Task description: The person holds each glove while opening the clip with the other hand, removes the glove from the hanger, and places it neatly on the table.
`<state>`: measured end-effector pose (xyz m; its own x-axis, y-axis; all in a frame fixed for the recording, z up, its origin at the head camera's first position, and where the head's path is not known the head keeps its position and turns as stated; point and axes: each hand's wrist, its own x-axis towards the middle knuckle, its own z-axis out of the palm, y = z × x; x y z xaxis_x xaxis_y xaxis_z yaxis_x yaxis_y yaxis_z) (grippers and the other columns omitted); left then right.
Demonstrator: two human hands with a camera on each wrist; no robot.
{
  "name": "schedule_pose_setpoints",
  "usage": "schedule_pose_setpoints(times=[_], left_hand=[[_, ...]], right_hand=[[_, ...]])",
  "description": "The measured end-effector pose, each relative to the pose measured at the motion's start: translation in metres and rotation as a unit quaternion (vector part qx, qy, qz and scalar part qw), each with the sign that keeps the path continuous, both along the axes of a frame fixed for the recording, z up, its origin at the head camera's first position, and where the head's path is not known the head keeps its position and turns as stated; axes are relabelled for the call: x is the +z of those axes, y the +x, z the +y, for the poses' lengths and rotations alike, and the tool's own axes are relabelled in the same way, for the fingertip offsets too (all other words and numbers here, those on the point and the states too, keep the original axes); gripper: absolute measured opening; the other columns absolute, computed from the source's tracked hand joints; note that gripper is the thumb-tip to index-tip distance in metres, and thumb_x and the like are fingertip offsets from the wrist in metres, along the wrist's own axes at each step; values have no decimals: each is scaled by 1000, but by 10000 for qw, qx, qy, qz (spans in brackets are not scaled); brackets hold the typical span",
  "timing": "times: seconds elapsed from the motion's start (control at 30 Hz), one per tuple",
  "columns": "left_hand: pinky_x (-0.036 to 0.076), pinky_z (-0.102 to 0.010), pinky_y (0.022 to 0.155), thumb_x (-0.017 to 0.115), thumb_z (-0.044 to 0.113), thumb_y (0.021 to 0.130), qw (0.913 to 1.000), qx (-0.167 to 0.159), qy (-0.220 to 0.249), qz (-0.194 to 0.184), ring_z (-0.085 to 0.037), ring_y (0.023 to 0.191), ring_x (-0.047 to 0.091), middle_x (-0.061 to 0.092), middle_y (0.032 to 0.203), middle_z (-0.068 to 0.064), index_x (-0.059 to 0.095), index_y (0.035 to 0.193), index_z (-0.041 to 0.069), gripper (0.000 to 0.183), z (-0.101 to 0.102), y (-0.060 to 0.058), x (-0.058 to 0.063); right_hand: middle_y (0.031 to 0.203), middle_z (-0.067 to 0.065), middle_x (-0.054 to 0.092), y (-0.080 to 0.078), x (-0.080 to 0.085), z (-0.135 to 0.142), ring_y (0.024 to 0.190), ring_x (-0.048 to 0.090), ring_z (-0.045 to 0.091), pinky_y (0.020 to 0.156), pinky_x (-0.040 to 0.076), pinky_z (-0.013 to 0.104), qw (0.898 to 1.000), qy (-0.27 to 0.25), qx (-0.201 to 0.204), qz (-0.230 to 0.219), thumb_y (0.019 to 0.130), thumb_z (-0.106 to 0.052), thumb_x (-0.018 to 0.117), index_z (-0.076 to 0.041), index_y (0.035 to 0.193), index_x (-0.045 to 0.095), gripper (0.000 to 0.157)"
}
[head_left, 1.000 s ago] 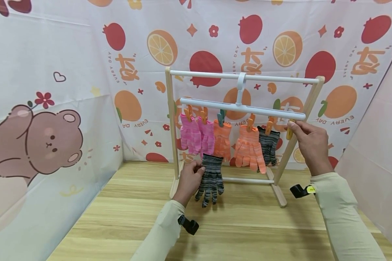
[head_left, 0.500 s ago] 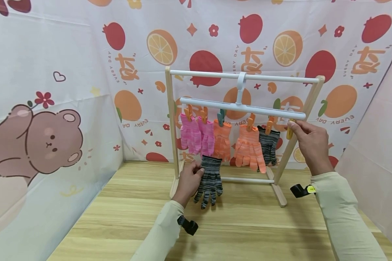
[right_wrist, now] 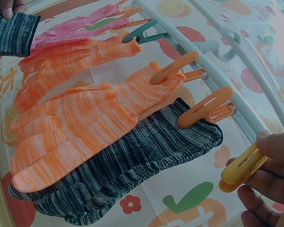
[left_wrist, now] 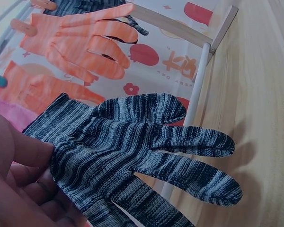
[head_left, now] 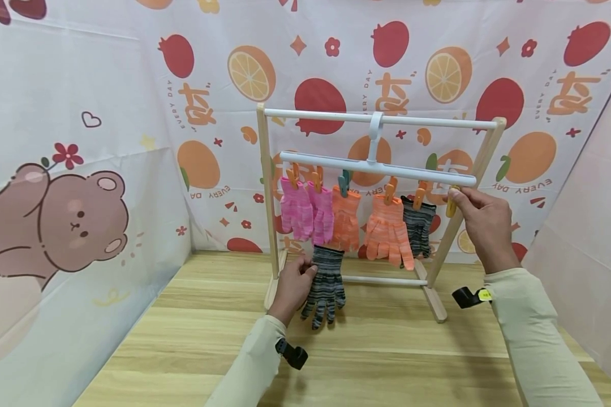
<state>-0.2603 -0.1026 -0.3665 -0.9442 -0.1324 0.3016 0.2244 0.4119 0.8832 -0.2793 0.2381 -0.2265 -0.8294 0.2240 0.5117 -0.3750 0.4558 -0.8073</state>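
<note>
My left hand (head_left: 292,285) pinches a black-and-grey striped knit glove (head_left: 327,280) near its cuff, the glove's fingers hanging down in front of the rack. In the left wrist view that glove (left_wrist: 113,137) spreads across the middle. At the right end of the white hanger bar (head_left: 331,161), my right hand (head_left: 489,229) pinches a yellow clothespin (right_wrist: 244,168); nothing sits between its tips. Left of that pin, an orange clothespin (right_wrist: 206,106) clips another striped glove (right_wrist: 128,161). Beside it hangs an orange glove (right_wrist: 85,113), also pinned.
A wooden rack (head_left: 481,164) with a white top rod (head_left: 321,117) carries the hanger. Pink gloves (head_left: 296,209) and a second orange glove (head_left: 346,217), under a teal clothespin (head_left: 344,183), hang on the left half. Below is the wood-grain table (head_left: 209,339); behind, a fruit-print cloth (head_left: 209,85).
My left hand has lowered the striped glove slightly and shifted it a little left. The right hand stays at the yellow clothespin.
</note>
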Motion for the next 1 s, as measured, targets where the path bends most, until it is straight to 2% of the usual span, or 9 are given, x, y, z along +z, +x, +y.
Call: schedule_pose_setpoints(times=[0.1, 0.23, 0.37, 0.53, 0.7, 1.0], left_hand=[[40, -33, 66, 63, 8, 99, 9999, 2, 53, -91, -18, 70, 49, 59, 79, -3, 68, 96, 3, 7, -1, 0, -2], [41, -34, 67, 62, 9, 100, 9998, 2, 110, -193, -18, 71, 49, 59, 81, -4, 68, 99, 3, 8, -2, 1, -3], [41, -34, 66, 62, 8, 100, 9997, 9, 107, -229, -19, 71, 49, 59, 81, -5, 67, 98, 2, 8, -2, 2, -4], [41, -34, 66, 62, 9, 100, 9995, 49, 75, -314, -19, 72, 50, 58, 82, -5, 66, 98, 3, 8, -3, 2, -5], [40, -34, 67, 62, 11, 100, 9991, 101, -10, -409, -20, 72, 49, 58, 82, -4, 66, 97, 4, 8, -4, 2, -6], [41, -34, 68, 63, 10, 99, 9988, 143, 59, -460, -19, 74, 50, 58, 82, -4, 66, 95, 4, 8, -4, 0, -10]], right_hand=[[118, 12, 73, 0, 0, 0, 117, 60, 13, 110, 41, 49, 10000, -3, 13, 0, 98, -49, 61, -9, 137, 65, 55], [109, -3, 76, 0, 0, 0, 116, 60, 12, 110, 41, 49, 10000, -37, 46, -14, 98, -50, 62, -10, 137, 65, 56], [101, -13, 75, 0, -1, 0, 114, 59, 11, 110, 41, 49, 10000, -60, 63, -30, 97, -50, 62, -9, 137, 65, 57], [104, -9, 76, 0, -2, 0, 114, 60, 9, 108, 43, 47, 10000, -8, 59, -10, 97, -50, 62, -9, 137, 65, 57], [115, 5, 75, 0, -2, 0, 115, 59, 10, 108, 43, 47, 10000, 38, 23, -60, 97, -52, 61, -10, 137, 65, 58], [106, -7, 76, 0, -2, 1, 115, 57, 11, 109, 41, 47, 9999, -94, 71, -78, 97, -52, 62, -11, 136, 66, 57]])
